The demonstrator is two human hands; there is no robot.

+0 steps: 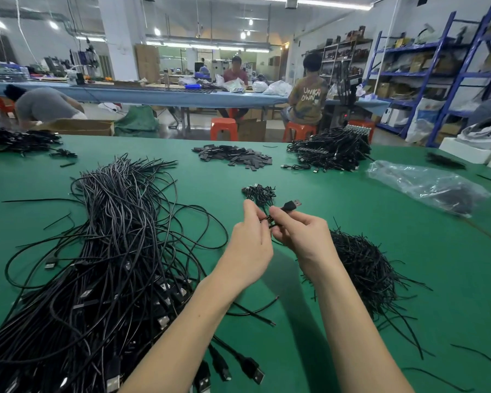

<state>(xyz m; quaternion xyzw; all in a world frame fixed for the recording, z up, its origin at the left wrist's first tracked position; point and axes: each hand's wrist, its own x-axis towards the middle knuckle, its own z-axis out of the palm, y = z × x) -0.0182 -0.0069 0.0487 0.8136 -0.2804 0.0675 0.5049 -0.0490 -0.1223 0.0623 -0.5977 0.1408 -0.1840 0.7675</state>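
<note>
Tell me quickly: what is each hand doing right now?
Left hand: fingertips pinch the thin black USB cable with the metal-tipped plug.
Right hand: grips the same cable below its plug.

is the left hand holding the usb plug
No, the black metal-tipped USB plug juts from the right hand; left hand pinches its cable.

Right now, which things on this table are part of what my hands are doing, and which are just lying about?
In the job: the USB cable, pinched by the left hand and right hand; the cable heap at left; the thin black strands at right, likely ties.
Lying about: plastic bag, flat black pieces, far cable pile.
</note>
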